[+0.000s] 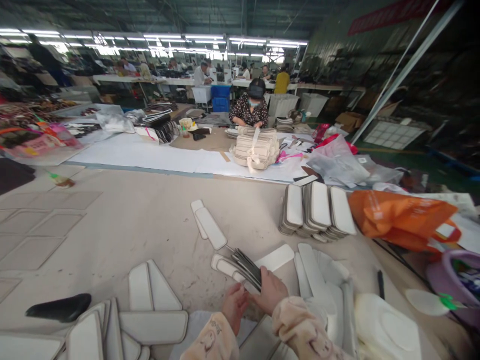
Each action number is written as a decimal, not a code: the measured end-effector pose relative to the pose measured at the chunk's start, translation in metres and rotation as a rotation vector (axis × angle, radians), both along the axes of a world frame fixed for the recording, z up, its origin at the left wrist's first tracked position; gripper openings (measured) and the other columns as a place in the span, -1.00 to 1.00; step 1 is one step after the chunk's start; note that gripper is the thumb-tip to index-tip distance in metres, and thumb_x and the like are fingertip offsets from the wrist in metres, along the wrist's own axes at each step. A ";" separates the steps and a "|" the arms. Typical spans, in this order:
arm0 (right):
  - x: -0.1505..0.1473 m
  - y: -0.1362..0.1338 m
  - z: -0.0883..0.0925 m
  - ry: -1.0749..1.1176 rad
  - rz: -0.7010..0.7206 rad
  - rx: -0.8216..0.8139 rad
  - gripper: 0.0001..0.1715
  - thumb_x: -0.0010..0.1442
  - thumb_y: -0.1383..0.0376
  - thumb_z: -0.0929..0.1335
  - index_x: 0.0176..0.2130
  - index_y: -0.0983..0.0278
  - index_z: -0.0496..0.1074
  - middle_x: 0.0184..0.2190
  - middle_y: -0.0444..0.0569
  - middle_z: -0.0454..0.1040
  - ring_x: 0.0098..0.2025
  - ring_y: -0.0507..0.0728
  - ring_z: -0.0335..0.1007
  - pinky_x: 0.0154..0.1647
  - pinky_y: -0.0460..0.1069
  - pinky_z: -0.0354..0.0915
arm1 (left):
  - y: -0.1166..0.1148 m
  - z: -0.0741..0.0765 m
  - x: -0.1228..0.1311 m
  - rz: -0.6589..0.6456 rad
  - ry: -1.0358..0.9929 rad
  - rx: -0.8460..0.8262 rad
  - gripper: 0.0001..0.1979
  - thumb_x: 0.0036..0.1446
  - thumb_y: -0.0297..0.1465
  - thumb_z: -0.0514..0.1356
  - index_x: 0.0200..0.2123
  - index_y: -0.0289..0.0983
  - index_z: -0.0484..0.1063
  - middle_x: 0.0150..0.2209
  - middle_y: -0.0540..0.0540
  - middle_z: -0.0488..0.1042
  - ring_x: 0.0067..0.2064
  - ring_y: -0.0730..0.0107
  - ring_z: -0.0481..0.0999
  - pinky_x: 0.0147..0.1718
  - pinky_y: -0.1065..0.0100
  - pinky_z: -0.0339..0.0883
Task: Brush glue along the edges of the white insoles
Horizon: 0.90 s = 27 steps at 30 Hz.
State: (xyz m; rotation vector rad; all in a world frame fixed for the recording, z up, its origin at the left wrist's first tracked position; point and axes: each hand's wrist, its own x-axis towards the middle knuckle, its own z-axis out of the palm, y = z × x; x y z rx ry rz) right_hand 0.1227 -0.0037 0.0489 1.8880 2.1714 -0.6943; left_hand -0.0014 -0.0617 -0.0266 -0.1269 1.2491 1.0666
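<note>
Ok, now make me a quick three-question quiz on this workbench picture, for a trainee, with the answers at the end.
1. True or false: in the picture, the orange bag lies to the right of the stacked white-faced panels.
2. What does the right hand hold? A, a spray bottle; B, a bunch of thin panels; C, a roll of tape.
3. Fill in: the tub at the right edge is ____ in colour.

Key: 1 true; 2 B; 3 purple.

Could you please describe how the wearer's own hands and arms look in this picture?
The left hand and right hand wear no gloves. The left sleeve is cream-coloured and soft-looking, with dark lettering and a drawn figure; the right sleeve matches, also printed.
</note>
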 end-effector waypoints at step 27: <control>-0.034 -0.002 -0.002 -0.081 0.141 -0.009 0.05 -0.14 0.50 0.42 0.29 0.19 0.07 -0.07 0.16 0.42 -0.06 0.32 0.39 -0.14 0.08 0.27 | 0.042 -0.008 -0.063 0.233 0.316 0.222 -0.57 0.11 -0.12 0.18 -0.10 -0.32 0.50 0.06 -0.21 0.48 0.19 0.06 0.33 0.17 0.24 0.22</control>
